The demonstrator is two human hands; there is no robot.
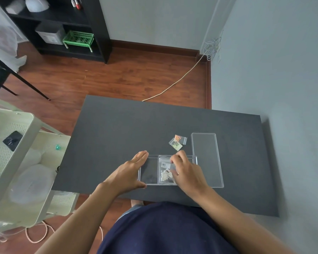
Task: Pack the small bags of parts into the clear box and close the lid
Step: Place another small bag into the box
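The left hand (131,171) lies flat and spread against the left end of the clear box (148,170), while the right hand (186,172) presses its fingers on a labelled bag of white parts (165,168) inside it. Two more small bags (177,142) lie just beyond on the dark table (117,134), beside the detached lid (206,158)

Left hand (131,171) flat, fingers straight and together, thumb splayed toward the body. Right hand (186,172) beside it, palm down, fingers curled, tips angled toward the left hand.
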